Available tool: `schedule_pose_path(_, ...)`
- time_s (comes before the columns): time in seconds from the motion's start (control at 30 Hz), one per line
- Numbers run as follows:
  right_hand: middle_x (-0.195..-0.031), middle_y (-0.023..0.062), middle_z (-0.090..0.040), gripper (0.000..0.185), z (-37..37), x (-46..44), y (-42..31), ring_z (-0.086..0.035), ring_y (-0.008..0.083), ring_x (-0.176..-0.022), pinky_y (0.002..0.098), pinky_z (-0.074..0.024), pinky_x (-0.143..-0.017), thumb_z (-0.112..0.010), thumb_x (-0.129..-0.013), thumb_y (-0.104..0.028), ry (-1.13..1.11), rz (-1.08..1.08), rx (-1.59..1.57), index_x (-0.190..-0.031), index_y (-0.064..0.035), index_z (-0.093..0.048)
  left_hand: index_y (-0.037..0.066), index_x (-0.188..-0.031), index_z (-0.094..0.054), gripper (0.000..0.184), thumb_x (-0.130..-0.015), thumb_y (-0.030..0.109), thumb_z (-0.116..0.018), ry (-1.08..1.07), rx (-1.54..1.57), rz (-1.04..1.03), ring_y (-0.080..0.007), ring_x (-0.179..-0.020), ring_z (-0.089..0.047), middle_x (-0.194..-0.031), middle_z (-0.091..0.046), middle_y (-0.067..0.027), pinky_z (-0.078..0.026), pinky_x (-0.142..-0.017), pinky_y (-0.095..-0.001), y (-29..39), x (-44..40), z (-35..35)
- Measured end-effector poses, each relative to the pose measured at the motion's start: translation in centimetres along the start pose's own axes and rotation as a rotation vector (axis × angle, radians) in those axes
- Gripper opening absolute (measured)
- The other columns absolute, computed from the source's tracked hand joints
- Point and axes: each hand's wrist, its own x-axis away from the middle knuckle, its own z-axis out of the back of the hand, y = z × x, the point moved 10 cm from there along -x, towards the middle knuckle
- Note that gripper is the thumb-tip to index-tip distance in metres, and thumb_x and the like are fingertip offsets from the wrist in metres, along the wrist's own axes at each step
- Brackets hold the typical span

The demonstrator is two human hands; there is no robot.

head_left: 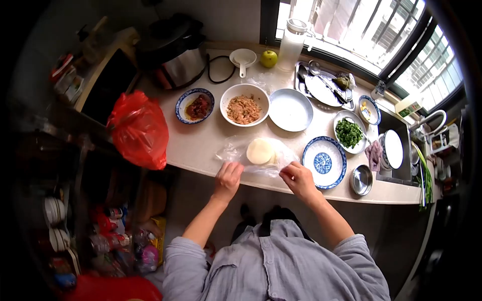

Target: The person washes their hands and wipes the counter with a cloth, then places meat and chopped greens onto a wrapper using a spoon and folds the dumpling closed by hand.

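A clear plastic bag (231,149) lies at the counter's front edge, with pale round dough wrappers (260,151) stacked on or in it; I cannot tell which. My left hand (228,176) pinches the bag's near left edge. On the other side, my right hand (297,176) has its fingers closed on the near right edge. Just beyond the wrappers are a white bowl of minced filling (244,109) and a pale round plate (291,110). A blue-patterned plate (324,162) sits close to my right hand.
Chopped greens (348,133) fill a dish at right, near a small metal bowl (361,180) and the sink (405,173). A red plastic bag (139,131) hangs at the left edge. Toward the back are a cooker (173,57), an apple (268,59) and a jug (292,47).
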Motion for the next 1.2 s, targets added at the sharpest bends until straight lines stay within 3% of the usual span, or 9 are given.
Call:
schedule_pose_path(0.13,-0.074,0.0095,-0.057,0.007,0.6,0.2,1.9,-0.060,0.0245,-0.064,0.0346,-0.0480,-0.057,-0.066,-0.078,-0.012,0.002,-0.072,-0.023,-0.078,-0.0057,-0.064,0.006,-0.086,-0.062,0.023,-0.066,-0.004,-0.060,-0.183,0.080,0.044,-0.0271,-0.084,-0.058,-0.091,-0.060,-0.0082,-0.050,-0.072,-0.0390,-1.4,1.2,-0.7)
schedule_pose_path(0.27,-0.073,0.0101,-0.058,0.008,2.2,0.3,2.4,-0.061,0.0261,-0.063,0.0352,-0.0483,-0.057,-0.067,-0.078,-0.012,0.056,-0.024,-0.044,-0.078,-0.0057,-0.063,0.002,-0.092,-0.063,0.023,-0.070,-0.003,-0.058,0.044,0.151,0.399,-0.0254,-0.081,-0.059,-0.094,-0.061,-0.0109,-0.050,-0.068,-0.0347,-4.0,0.8,1.4)
schedule_pose_path(0.47,-0.079,0.0135,-0.063,0.009,16.8,4.2,16.2,-0.061,0.0288,-0.070,0.0363,-0.0484,-0.063,-0.064,-0.078,-0.012,0.639,-0.469,0.034,-0.082,-0.0034,-0.064,-0.006,-0.116,-0.049,0.033,-0.086,0.006,-0.054,0.247,0.766,1.051,-0.0127,-0.076,-0.053,-0.101,-0.055,-0.0109,-0.048,-0.061,-0.0245,-10.6,-0.6,-2.9)
schedule_pose_path(0.6,-0.072,0.0131,-0.065,0.018,23.5,7.6,25.4,-0.063,0.0238,-0.063,0.0371,-0.0494,-0.062,-0.060,-0.081,-0.015,0.812,-0.592,0.387,-0.091,0.0007,-0.064,-0.007,-0.123,-0.040,0.043,-0.087,0.009,-0.055,0.282,0.726,1.209,-0.0128,-0.078,-0.053,-0.101,-0.053,-0.0106,-0.048,-0.062,-0.0247,-13.8,-3.7,-6.5)
schedule_pose_path(0.73,-0.070,0.0152,-0.064,0.021,22.7,7.6,31.2,-0.063,0.0245,-0.059,0.0350,-0.0499,-0.055,-0.058,-0.081,-0.014,0.683,-0.921,0.153,-0.091,0.0037,-0.062,-0.006,-0.115,-0.044,0.031,-0.088,0.005,-0.053,0.185,0.676,0.950,-0.0144,-0.075,-0.055,-0.099,-0.053,-0.0108,-0.050,-0.063,-0.0262,-7.8,-9.8,-7.1)
schedule_pose_path(0.87,-0.065,0.0105,-0.061,0.021,19.9,6.9,33.4,-0.056,0.0165,-0.040,0.0278,-0.0430,-0.031,-0.050,-0.079,-0.006,0.662,-1.032,-0.335,-0.096,0.0055,-0.057,-0.006,-0.110,-0.046,0.024,-0.088,0.002,-0.053,-0.158,1.309,1.669,-0.0251,-0.078,-0.060,-0.106,-0.053,-0.0160,-0.056,-0.073,-0.0319,-0.5,-7.2,-18.3)
schedule_pose_path(0.97,-0.065,0.0097,-0.059,0.023,19.6,6.9,34.9,-0.052,0.0150,-0.038,0.0264,-0.0419,-0.030,-0.046,-0.074,-0.002,0.741,-0.963,-0.391,-0.093,0.0062,-0.056,-0.006,-0.111,-0.042,0.026,-0.086,-0.004,-0.049,-0.184,1.644,1.622,-0.0323,-0.080,-0.061,-0.111,-0.051,-0.0207,-0.057,-0.073,-0.0391,-1.0,-6.9,-24.6)
schedule_pose_path(1.07,-0.063,0.0089,-0.058,0.022,20.5,5.9,33.6,-0.052,0.0140,-0.037,0.0250,-0.0418,-0.030,-0.044,-0.073,-0.002,0.752,-0.930,-0.434,-0.091,0.0062,-0.056,-0.005,-0.119,-0.041,0.032,-0.087,-0.007,-0.041,-0.137,1.174,1.673,-0.0397,-0.086,-0.061,-0.109,-0.052,-0.0232,-0.057,-0.073,-0.0492,-2.7,-7.3,-25.2)
schedule_pose_path(1.2,-0.062,0.0085,-0.057,0.020,21.3,4.8,31.4,-0.051,0.0132,-0.037,0.0239,-0.0399,-0.031,-0.044,-0.074,-0.003,0.716,-0.891,-0.462,-0.088,0.0053,-0.056,-0.003,-0.117,-0.041,0.036,-0.082,-0.010,-0.039,-0.142,1.148,1.553,-0.0360,-0.085,-0.063,-0.108,-0.053,-0.0221,-0.059,-0.063,-0.0448,-0.7,-9.5,-21.6)
